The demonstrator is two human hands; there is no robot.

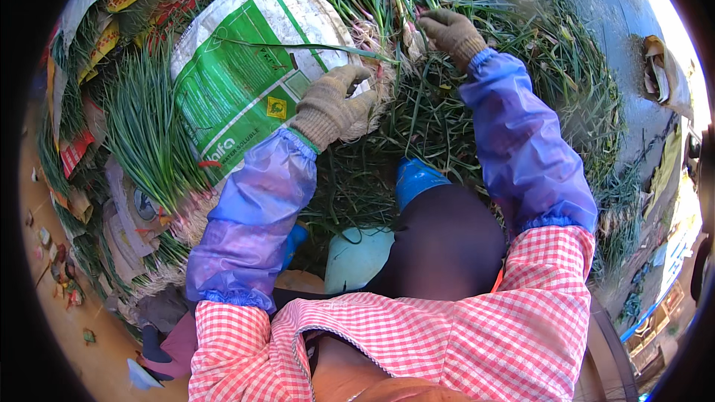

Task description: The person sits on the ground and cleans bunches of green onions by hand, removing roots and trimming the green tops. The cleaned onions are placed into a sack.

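My left hand (335, 101), in a knitted glove, is over the right edge of a white and green printed sack (251, 67). Its thumb and fingers are apart, with nothing visible between them. Just beyond its fingertips lie the pale roots of spring onions (371, 39), bunched with their green leaves pointing away from me. One long loose leaf (313, 46) crosses the sack above this hand. My right hand (451, 36), gloved too, has its fingertips at the pinkish stem bases of the bunch; whether they grip a stem is hidden.
A tied-looking bunch of spring onions (153, 128) rests left of the sack. Loose green leaves (441, 117) cover the ground between my arms. A pale blue plastic object (357, 257) is beside my knee. Another person's leg (173, 346) shows at lower left. Grey sheeting (592, 5) spreads at upper right.
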